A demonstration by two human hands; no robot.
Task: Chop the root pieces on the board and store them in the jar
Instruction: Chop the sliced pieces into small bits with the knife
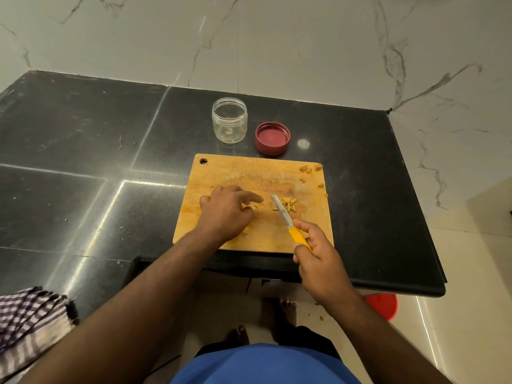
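Black granite counter [83, 134], white veined marble wall [277, 37], glossy cream floor tiles [471, 273]

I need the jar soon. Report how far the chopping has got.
Done: a small chopped pile lies beside the knife. In hand: right hand grips the knife; left hand rests on the board. Left: jar nearly empty, lid off.
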